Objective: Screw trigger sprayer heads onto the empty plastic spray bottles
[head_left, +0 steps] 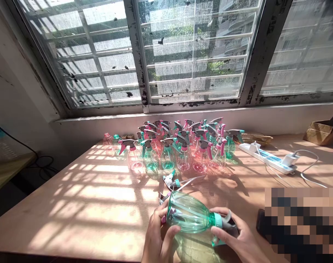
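A clear teal spray bottle (190, 215) lies sideways in both my hands above the near edge of the wooden table (95, 204). My left hand (157, 237) wraps around the bottle's wide bottom end. My right hand (234, 237) is closed on its teal collar and grey trigger head (225, 223). Just beyond the bottle, a loose trigger head (170, 179) with a thin dip tube lies on the table.
Several pink and teal spray bottles (180, 148) stand grouped at the back of the table under the window. A white power strip (267, 157) with a plugged charger and cable lies to the right. A cardboard box (321, 132) sits at the far right. A blurred patch covers the lower right.
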Tool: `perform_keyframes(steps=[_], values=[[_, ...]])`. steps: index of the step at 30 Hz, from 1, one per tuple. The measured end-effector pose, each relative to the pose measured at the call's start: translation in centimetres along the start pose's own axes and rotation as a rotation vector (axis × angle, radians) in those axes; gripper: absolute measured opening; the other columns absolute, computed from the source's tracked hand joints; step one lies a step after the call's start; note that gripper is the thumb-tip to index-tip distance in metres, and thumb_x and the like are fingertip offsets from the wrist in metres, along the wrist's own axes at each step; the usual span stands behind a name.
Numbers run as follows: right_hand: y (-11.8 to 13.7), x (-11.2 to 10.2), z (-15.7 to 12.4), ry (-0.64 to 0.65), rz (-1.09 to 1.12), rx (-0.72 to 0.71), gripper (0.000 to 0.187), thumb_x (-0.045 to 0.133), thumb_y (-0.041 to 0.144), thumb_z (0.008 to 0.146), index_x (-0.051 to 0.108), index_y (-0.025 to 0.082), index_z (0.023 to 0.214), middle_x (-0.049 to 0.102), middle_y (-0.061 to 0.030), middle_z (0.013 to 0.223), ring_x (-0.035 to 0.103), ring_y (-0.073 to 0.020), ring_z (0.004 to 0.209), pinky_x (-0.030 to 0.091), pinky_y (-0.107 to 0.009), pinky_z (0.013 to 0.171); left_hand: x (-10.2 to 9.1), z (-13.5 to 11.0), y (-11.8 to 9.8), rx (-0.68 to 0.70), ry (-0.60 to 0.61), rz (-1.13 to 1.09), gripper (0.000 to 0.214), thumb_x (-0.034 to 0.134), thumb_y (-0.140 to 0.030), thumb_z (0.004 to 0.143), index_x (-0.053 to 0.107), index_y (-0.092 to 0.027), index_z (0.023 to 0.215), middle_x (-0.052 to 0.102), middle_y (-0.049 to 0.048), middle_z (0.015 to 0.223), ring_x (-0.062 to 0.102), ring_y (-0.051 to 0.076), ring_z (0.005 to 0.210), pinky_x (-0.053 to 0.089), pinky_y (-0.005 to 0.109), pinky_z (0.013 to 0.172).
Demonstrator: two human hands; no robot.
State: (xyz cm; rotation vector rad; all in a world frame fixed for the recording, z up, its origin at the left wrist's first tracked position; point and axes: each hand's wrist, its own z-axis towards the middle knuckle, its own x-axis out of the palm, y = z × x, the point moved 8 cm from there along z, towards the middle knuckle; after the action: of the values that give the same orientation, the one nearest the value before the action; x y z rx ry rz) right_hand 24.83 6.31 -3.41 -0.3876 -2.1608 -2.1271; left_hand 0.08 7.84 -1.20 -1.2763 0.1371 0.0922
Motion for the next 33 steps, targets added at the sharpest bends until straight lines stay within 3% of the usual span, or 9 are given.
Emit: perform_keyframes(steps=[4,11,16,20,24,27,30,33], values=[[-0.6,-0.5,0.5,-0.011,0.044,0.026,0.05,0.093,0.049,0.063,0.076,0.02,0.099,0.073,-0.0005,0.072,0.065,-0.0179,0.054,0.057,-0.03,0.053,0.4,-0.1,-0.4,0.04,0.055,-0.06,0.043,0.062,-0.05,0.097,0.057,-0.025,0.132,0.038,0.0154,0.163,0.049,0.039,0.142,0.062,0.042,0.096],[-1.2,-0.3,0.7,0.028,0.125,0.088,0.044,0.09,0.052,0.069,0.073,0.016,0.088,0.074,-0.003,0.061,0.068,-0.0195,0.046,0.057,-0.03,0.049,0.6,-0.5,-1.6,0.122,0.057,-0.033,0.035,0.059,-0.04,0.1,0.054,-0.03,0.133,0.041,0.0127,0.161,0.048,0.034,0.142,0.062,0.042,0.096],[-0.8,0.0,0.6,0.053,0.113,0.048,0.042,0.091,0.051,0.068,0.076,0.017,0.087,0.074,-0.0017,0.059,0.068,-0.0165,0.052,0.053,-0.024,0.052,0.5,-0.3,-2.3,0.24,0.057,-0.096,0.058,0.07,-0.064,0.085,0.055,-0.03,0.129,0.043,0.0157,0.156,0.039,0.041,0.146,0.052,0.055,0.107],[-1.5,-0.3,0.6,0.064,0.055,0.046,0.042,0.093,0.049,0.064,0.077,0.016,0.085,0.073,-0.001,0.062,0.067,-0.0166,0.056,0.051,-0.024,0.056,0.2,-0.1,-2.8,0.25,0.064,-0.09,0.037,0.064,-0.058,0.093,0.061,-0.03,0.117,0.049,0.0119,0.152,0.049,0.037,0.139,0.054,0.05,0.104],[-2.6,-1.9,0.6,-0.015,-0.037,0.059,0.048,0.082,0.063,0.072,0.075,0.016,0.077,0.074,-0.0055,0.06,0.068,-0.0219,0.055,0.054,-0.03,0.052,-0.1,-0.8,-3.9,0.357,0.022,0.002,0.035,0.053,-0.045,0.103,0.058,-0.033,0.135,0.048,0.0105,0.156,0.046,0.034,0.144,0.056,0.044,0.104],[-2.5,-2.2,0.4,-0.009,-0.058,0.056,0.05,0.077,0.064,0.076,0.076,0.016,0.088,0.077,-0.0078,0.066,0.071,-0.0263,0.063,0.058,-0.034,0.058,0.2,-1.0,-3.2,0.292,0.037,-0.017,0.036,0.051,-0.039,0.104,0.055,-0.034,0.14,0.046,0.0107,0.157,0.045,0.034,0.145,0.063,0.038,0.094],[-0.8,-0.9,0.1,0.118,-0.131,-0.028,0.038,0.078,0.052,0.082,0.076,0.02,0.101,0.078,-0.0061,0.082,0.073,-0.027,0.078,0.058,-0.032,0.071,0.7,-0.7,-2.0,0.179,0.084,-0.085,0.053,0.064,-0.049,0.096,0.05,-0.032,0.143,0.041,0.0145,0.16,0.052,0.038,0.138,0.062,0.043,0.095],[1.6,1.0,-0.5,0.274,-0.278,-0.252,0.025,0.079,0.034,0.083,0.078,0.026,0.106,0.075,-0.0065,0.102,0.072,-0.0294,0.096,0.057,-0.03,0.081,0.5,-0.3,-1.8,0.173,0.089,-0.167,0.087,0.07,-0.067,0.083,0.036,-0.029,0.153,0.041,0.0187,0.159,0.047,0.043,0.14,0.05,0.054,0.109]])
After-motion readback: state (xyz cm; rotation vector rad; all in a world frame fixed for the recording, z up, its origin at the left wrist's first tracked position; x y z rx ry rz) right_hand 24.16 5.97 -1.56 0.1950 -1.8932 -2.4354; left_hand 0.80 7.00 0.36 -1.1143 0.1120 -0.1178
